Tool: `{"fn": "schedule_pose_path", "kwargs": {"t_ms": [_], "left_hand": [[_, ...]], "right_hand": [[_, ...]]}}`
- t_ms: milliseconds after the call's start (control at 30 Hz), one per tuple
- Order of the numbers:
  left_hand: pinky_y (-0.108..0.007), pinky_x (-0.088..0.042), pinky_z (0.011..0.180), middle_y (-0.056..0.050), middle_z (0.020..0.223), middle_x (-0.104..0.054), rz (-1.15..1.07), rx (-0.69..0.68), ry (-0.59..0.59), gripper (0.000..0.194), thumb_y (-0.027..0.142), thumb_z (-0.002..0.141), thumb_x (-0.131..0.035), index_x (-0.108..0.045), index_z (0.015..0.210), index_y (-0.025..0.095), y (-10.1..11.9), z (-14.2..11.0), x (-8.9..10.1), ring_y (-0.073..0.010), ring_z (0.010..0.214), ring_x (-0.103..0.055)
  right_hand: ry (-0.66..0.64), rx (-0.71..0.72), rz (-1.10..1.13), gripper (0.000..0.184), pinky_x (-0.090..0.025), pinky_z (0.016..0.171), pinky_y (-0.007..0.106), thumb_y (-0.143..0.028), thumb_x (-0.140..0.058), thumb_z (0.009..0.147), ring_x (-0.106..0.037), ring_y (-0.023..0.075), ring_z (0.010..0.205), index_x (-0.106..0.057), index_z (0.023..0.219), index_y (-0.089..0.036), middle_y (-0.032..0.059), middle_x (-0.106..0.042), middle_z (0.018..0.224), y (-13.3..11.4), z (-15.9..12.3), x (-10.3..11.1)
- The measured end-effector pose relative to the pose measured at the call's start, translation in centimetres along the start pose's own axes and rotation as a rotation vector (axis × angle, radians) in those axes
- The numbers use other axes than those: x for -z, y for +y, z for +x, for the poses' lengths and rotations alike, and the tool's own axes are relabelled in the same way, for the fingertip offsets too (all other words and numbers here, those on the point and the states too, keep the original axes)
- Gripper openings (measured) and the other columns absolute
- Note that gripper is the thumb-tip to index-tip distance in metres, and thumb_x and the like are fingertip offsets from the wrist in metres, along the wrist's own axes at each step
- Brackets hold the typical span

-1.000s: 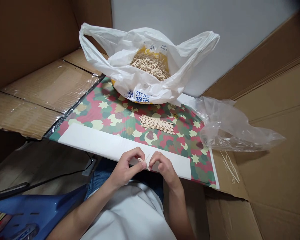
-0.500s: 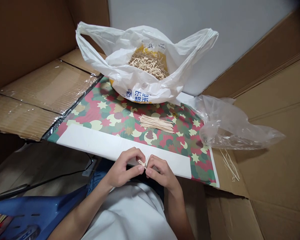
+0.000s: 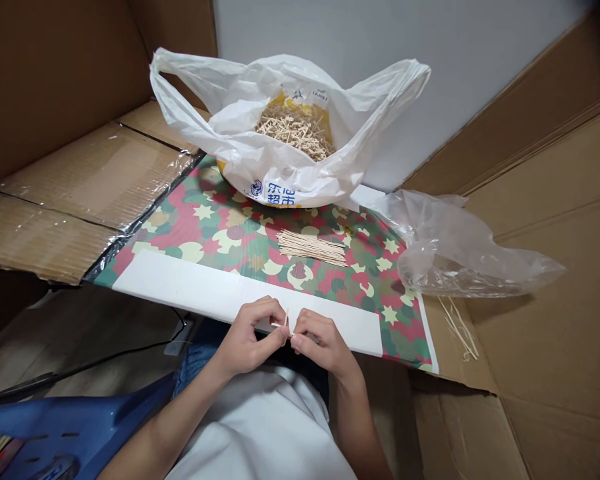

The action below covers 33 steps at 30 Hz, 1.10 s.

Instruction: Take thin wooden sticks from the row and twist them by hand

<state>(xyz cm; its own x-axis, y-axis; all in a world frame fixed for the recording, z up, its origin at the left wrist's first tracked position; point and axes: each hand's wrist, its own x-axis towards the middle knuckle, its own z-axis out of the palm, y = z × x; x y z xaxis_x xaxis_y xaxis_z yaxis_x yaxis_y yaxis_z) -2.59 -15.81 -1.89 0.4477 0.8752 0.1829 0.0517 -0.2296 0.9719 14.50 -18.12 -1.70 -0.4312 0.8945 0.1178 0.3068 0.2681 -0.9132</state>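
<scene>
My left hand [image 3: 256, 335] pinches a pale thin strip [image 3: 287, 316] between thumb and forefinger. One end of the strip stands up and another short bit points left. Close beside it, my right hand [image 3: 325, 343] is closed in a pinch at the other side of the same strip. Both hands are at the table's front edge, above my lap. A neat bundle of similar pale strips [image 3: 313, 248] lies on the patterned table cover [image 3: 200, 250]. Behind it, a white plastic bag [image 3: 240, 177] stands open with many small folded pale pieces [image 3: 297, 132] inside.
A clear plastic bag [image 3: 460, 253] lies crumpled at the right. Some loose strips [image 3: 460, 327] rest on cardboard [image 3: 545, 320] there. More cardboard [image 3: 85, 167] borders the left side. A white band [image 3: 195, 280] runs along the front edge. A blue stool [image 3: 95, 423] stands lower left.
The strip between my fingers has turned: a looped shape showed before, and now one end points upward. My hands have hardly moved.
</scene>
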Motion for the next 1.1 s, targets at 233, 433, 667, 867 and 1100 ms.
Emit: {"fn": "schedule_pose_path", "kwargs": {"t_ms": [233,433,667,867,1100], "left_hand": [[-0.024,-0.034,0.061,0.001,0.059,-0.047,-0.035,-0.02,0.073,0.016,0.015,0.077,-0.05,-0.045,0.062,0.016,-0.4,-0.2,-0.6,-0.0117,0.061,-0.042],[-0.024,-0.034,0.06,0.002,0.061,-0.047,-0.079,0.026,0.063,0.016,0.019,0.08,-0.049,-0.047,0.065,0.015,-0.8,0.0,-0.5,-0.0106,0.06,-0.043],[-0.025,-0.036,0.066,-0.002,0.074,-0.052,-0.129,0.034,0.012,0.017,0.029,0.082,-0.048,-0.055,0.079,0.014,-1.1,0.1,0.9,-0.0141,0.07,-0.047],[-0.025,-0.036,0.07,-0.002,0.079,-0.052,-0.147,0.068,0.085,0.016,0.029,0.083,-0.048,-0.055,0.089,0.016,-1.3,-0.2,2.1,-0.0151,0.075,-0.049],[-0.024,-0.034,0.07,-0.002,0.078,-0.05,-0.115,0.124,0.173,0.017,0.034,0.084,-0.047,-0.054,0.086,0.019,-0.8,-0.7,3.2,-0.0161,0.077,-0.047]], "right_hand": [[0.062,0.064,-0.02,0.024,-0.033,0.056,0.026,-0.027,-0.047,0.084,-0.041,0.0129,0.059,-0.047,0.061,-0.019,-0.0018,-0.043,0.057,0.6,-0.1,-0.4],[0.015,-0.025,-0.018,0.024,-0.037,0.063,0.027,-0.033,-0.045,0.086,-0.046,0.0137,0.066,-0.051,0.068,-0.019,0.0002,-0.052,0.066,0.4,-0.2,0.6],[0.121,-0.047,0.063,0.018,-0.036,0.06,0.026,-0.023,-0.048,0.083,-0.047,0.013,0.063,-0.051,0.065,-0.019,-0.0002,-0.052,0.064,0.4,-0.3,0.6],[0.224,-0.021,0.134,0.017,-0.036,0.059,0.027,-0.02,-0.047,0.081,-0.046,0.0134,0.061,-0.049,0.064,-0.019,-0.0003,-0.053,0.061,0.3,0.1,0.2],[0.124,-0.018,-0.006,0.021,-0.036,0.059,0.026,-0.021,-0.046,0.081,-0.047,0.0133,0.061,-0.049,0.06,-0.019,0.0001,-0.053,0.058,-0.8,2.3,1.9]]}}
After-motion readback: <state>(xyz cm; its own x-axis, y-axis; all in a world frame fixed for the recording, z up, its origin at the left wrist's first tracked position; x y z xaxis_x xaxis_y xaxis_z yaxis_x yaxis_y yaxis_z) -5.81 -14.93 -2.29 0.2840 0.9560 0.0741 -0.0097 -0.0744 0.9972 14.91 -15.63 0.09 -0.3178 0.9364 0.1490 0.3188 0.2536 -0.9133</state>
